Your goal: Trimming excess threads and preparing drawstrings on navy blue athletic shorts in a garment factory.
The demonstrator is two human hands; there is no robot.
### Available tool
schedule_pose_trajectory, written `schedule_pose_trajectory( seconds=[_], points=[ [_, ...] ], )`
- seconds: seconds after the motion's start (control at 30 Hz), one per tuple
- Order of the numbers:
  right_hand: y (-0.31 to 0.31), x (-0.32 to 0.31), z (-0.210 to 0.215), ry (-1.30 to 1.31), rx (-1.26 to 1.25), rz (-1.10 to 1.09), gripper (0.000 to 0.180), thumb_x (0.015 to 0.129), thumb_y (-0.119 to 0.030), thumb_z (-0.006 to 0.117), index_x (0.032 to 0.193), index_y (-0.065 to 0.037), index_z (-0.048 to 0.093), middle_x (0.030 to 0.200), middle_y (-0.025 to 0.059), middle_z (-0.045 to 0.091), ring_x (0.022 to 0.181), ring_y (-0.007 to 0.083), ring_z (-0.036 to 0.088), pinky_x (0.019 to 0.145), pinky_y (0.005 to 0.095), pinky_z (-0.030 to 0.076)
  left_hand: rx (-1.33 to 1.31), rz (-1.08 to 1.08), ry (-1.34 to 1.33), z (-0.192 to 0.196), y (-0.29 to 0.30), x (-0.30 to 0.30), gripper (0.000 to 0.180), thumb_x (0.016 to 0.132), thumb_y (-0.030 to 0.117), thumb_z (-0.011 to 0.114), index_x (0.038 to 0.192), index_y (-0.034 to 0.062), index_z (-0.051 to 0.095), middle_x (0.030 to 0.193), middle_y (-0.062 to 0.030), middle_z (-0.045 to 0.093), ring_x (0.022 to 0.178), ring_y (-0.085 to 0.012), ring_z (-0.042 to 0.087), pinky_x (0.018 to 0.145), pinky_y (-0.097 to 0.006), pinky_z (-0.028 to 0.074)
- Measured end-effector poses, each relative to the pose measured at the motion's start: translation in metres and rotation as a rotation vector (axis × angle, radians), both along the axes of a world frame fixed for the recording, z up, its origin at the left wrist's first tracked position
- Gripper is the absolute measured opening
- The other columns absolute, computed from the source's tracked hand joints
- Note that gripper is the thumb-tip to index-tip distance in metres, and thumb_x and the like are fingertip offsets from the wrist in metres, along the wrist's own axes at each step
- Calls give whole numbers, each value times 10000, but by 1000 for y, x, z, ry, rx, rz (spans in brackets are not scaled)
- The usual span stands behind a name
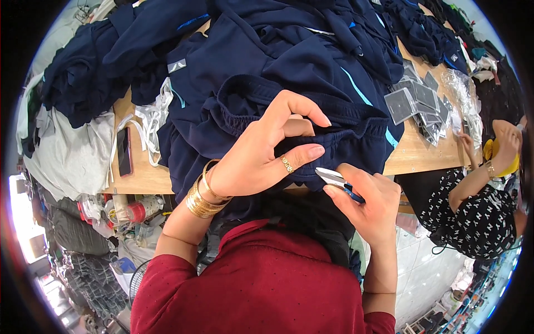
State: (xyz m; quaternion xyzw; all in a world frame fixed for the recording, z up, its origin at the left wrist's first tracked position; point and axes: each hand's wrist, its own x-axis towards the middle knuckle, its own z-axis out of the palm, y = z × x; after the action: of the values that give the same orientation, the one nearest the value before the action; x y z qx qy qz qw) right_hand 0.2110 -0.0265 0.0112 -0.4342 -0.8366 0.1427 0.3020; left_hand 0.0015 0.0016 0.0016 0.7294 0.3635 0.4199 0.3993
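Nearest, the right hand (pixel 370 206) grips small blue-handled thread snips (pixel 335 180), blades aimed at the navy waistband (pixel 311 114) that the left hand (pixel 261 153) pinches at the wooden table's (pixel 420 150) edge. Blades so near the fingertips and bunched cloth risk a nick to either, I judge. Farther right lie grey square tags (pixel 414 100) beside clear plastic bags (pixel 464 92).
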Motion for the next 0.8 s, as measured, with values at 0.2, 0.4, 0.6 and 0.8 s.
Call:
schedule_pose_trajectory(
  seconds=[0.2, 0.4, 0.6, 0.8],
  points=[
    [0, -2, -3, 33, -14, 0, 236, 711, -250, 752, 845, -101, 626, 536, -7, 511, 410, 133, 443, 418, 257, 318, -41, -12, -87, -3, 0, 1, 259, 805, 13, 631, 1035, -21, 515, 1073, -64, 422, 849, -130, 504, 779, -240, 397],
    [-3, 0, -4, 42, 4, -4, 241, 711, -256, 751, 846, -99, 627, 541, -1, 518, 411, 139, 453, 418, 257, 331, -32, -36, -150, -6, -1, 4, 336, 836, 17, 615, 1107, 24, 417, 832, -31, 550, 745, -74, 538, 703, -201, 393],
    [-2, -2, -4, 49, -9, -7, 243, 714, -252, 750, 857, -95, 631, 547, 8, 530, 401, 145, 448, 414, 258, 333, -25, -26, -198, -6, -1, 4, 345, 824, -3, 621, 1110, 20, 430, 833, -29, 550, 766, -73, 551, 718, -200, 399],
    [-3, -3, -2, 46, -21, -10, 239, 717, -251, 748, 854, -95, 630, 545, 10, 530, 395, 147, 438, 408, 260, 326, -3, -9, -167, -5, -3, 2, 347, 820, -7, 624, 1106, 17, 429, 829, -31, 552, 758, -75, 548, 720, -200, 397]
  ],
)
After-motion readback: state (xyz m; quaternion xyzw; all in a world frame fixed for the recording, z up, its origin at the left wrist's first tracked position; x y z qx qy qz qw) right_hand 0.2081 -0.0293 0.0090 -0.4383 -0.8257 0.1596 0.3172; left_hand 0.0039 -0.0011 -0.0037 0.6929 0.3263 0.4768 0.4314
